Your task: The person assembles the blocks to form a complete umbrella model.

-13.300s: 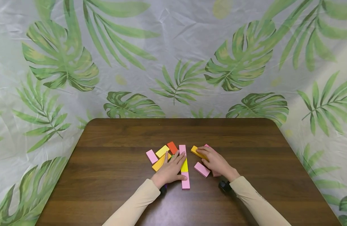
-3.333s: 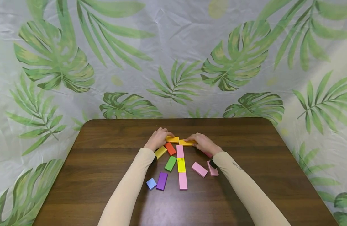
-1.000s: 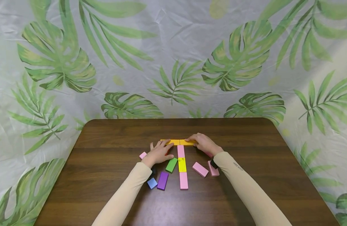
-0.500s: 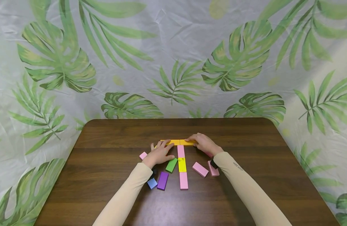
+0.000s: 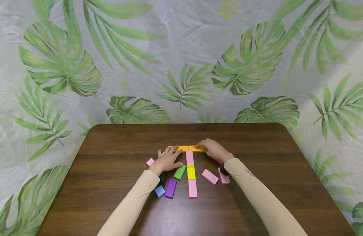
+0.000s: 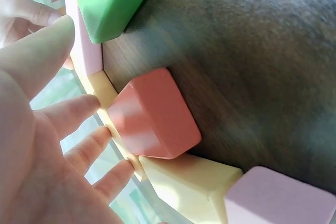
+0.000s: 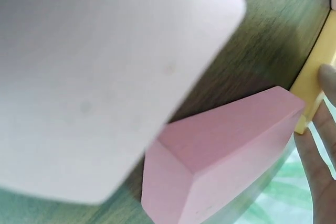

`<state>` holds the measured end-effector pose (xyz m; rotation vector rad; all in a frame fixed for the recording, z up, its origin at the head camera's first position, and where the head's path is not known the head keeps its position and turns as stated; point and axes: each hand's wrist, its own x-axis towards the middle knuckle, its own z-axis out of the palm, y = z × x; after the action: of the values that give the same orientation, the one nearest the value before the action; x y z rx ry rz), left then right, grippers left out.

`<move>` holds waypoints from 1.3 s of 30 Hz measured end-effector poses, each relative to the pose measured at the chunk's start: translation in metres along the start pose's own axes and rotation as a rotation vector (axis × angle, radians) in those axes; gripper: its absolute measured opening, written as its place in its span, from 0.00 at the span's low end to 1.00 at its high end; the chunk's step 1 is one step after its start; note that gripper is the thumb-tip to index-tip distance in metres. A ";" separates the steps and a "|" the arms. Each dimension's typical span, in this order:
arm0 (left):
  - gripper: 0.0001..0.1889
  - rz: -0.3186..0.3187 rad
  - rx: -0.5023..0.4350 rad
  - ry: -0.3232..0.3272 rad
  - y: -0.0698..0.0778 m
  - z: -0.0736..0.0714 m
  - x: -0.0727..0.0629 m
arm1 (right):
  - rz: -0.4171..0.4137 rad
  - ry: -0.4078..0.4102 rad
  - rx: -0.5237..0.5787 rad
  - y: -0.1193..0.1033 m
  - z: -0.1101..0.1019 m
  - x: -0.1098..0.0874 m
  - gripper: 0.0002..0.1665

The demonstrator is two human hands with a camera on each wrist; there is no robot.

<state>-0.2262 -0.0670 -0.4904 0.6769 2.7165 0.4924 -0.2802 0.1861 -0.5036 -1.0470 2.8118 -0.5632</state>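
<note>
My left hand lies with fingers extended, fingertips on the left orange block. My right hand pinches the right orange block, thumb and fingers at its edges. The two orange blocks meet end to end in a crossbar. Below it runs a column: a pink block, a yellow block and another pink block. Beside the left thumb sits a green block. Under the left palm, hidden from the head view, are a red block and a pale yellow one.
Left of the column lie a purple block, a light blue block and a pink one. On the right are two pink blocks, with another partly under the right wrist. A leaf-patterned cloth hangs behind the table.
Over ten seconds ago the hands were at the column and loose blocks; both orange blocks have since come to its top. The left one was then straightened into line. In the last second, hardly any movement.
</note>
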 end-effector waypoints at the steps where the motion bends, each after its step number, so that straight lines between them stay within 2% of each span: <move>1: 0.33 -0.001 0.000 -0.003 0.000 0.000 0.000 | 0.000 -0.002 0.002 0.000 0.000 0.000 0.25; 9: 0.33 -0.007 0.020 -0.019 0.002 -0.002 -0.001 | -0.005 -0.008 0.002 0.002 0.000 0.001 0.25; 15: 0.33 0.007 0.032 0.007 0.005 -0.002 0.001 | 0.000 -0.005 0.010 0.002 0.000 0.001 0.25; 28: 0.35 0.036 0.020 0.008 0.009 0.005 0.009 | 0.038 -0.011 0.030 0.000 -0.001 0.000 0.26; 34: 0.43 0.103 -0.010 -0.032 0.016 0.007 0.013 | 0.011 0.002 0.029 0.001 0.000 -0.002 0.26; 39: 0.47 0.107 0.005 -0.078 0.022 0.009 0.017 | 0.006 0.008 0.054 0.002 -0.001 -0.003 0.27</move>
<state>-0.2281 -0.0380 -0.4933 0.8287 2.6204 0.4738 -0.2796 0.1894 -0.5031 -1.0283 2.7886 -0.6407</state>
